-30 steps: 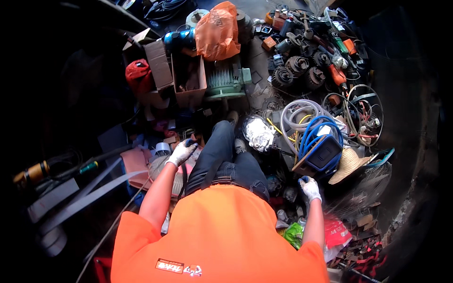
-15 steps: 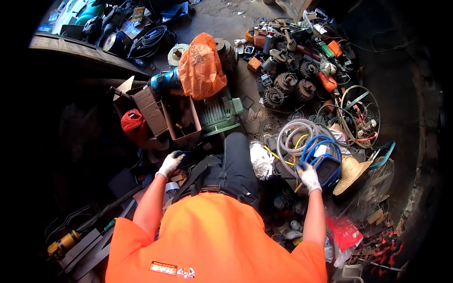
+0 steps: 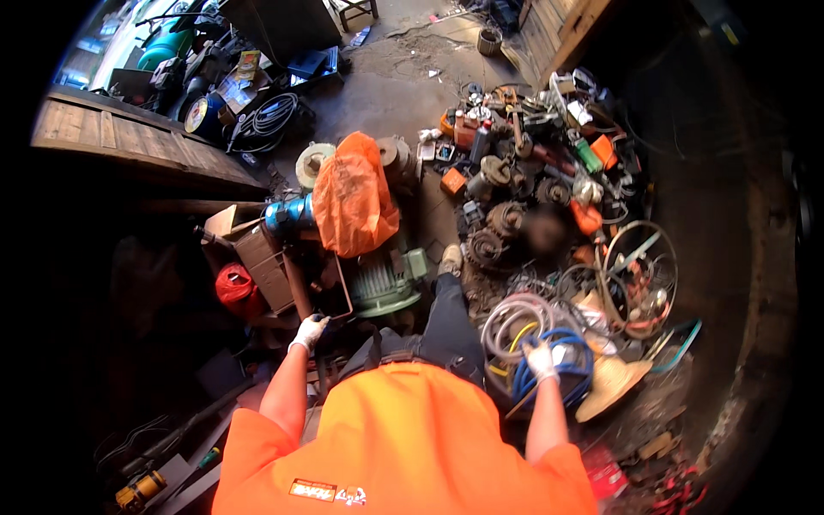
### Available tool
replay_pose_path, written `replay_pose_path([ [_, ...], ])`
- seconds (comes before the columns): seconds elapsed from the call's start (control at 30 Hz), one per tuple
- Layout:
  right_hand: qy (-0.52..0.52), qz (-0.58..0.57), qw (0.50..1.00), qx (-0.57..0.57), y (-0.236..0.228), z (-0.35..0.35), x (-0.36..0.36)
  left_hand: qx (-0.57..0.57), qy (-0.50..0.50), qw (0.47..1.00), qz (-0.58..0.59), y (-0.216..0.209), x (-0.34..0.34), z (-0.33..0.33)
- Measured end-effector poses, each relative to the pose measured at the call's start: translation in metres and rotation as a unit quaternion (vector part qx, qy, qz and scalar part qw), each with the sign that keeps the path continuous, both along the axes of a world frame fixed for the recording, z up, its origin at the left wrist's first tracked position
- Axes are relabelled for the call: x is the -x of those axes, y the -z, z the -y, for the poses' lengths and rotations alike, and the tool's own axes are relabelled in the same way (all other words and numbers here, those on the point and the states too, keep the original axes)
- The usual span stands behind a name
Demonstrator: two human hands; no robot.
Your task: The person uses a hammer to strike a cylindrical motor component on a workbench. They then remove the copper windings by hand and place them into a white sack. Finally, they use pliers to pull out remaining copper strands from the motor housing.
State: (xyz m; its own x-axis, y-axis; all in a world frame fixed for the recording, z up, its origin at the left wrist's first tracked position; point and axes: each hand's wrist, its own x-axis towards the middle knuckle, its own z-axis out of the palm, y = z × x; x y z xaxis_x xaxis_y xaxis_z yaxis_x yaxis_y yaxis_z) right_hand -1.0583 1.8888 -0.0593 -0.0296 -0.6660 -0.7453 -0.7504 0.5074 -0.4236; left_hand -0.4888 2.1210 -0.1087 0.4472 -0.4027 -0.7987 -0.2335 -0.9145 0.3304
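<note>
Both my hands wear white work gloves with dark patches at the fingers. My left hand (image 3: 311, 331) is at the near end of an open cardboard box (image 3: 268, 262), its fingers curled; what they close on, if anything, is hidden. Over on the right, my right hand (image 3: 541, 360) is closed on a coiled blue hose (image 3: 573, 345). Against that coil lies a loop of clear hose (image 3: 491, 319), with a yellow hose inside it. A straw hat (image 3: 611, 391) rests just right of the blue coil.
A green finned motor (image 3: 379, 287) stands ahead, beside an orange plastic bag (image 3: 354, 202) draped over machinery. My shoe (image 3: 451, 259) is between the motor and a heap of dirty metal parts (image 3: 506, 219). A red bag (image 3: 239, 288) sits by the box.
The view has shifted, so the scene sits lower in it. My right hand has moved forward over the hose coil, my left hand closer to the box. My shoe now shows.
</note>
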Motion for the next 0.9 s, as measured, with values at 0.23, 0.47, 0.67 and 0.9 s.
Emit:
replay_pose_path([
  [0.23, -0.063, -0.036, 0.997, -0.04, -0.001, 0.073, 0.02, 0.098, -0.26, 0.949, -0.152, -0.005, 0.004, 0.107],
  [0.47, 0.056, 0.173, 0.979, -0.096, 0.063, 0.176, 0.023, 0.132, -0.199, 0.971, -0.03, -0.018, 0.053, 0.129],
  [0.67, -0.25, 0.149, 0.956, -0.041, 0.028, 0.297, -0.095, 0.134, -0.39, 0.91, 0.032, -0.042, 0.114, 0.039],
  [0.9, -0.334, 0.13, 0.933, -0.039, -0.017, 0.328, -0.246, 0.095, -0.645, 0.757, 0.053, 0.002, 0.248, -0.09],
])
